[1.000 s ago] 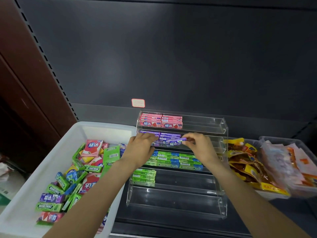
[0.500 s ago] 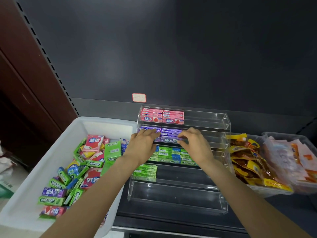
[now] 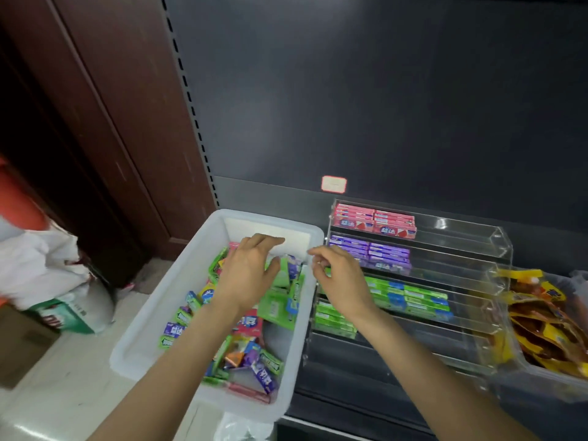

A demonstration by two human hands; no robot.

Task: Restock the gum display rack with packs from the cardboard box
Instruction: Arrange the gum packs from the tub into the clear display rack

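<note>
Both grips slack and empty: left hand [image 3: 246, 275] over bin [image 3: 143, 338], right hand [image 3: 339, 278] beside rack [image 3: 496, 249].

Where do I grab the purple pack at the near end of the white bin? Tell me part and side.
Pinch the purple pack across its two long edges at mid-length, coming down from above. It lies face up on top of the pile in the white bin, so its narrow width is exposed, while other packs crowd its ends.
</note>
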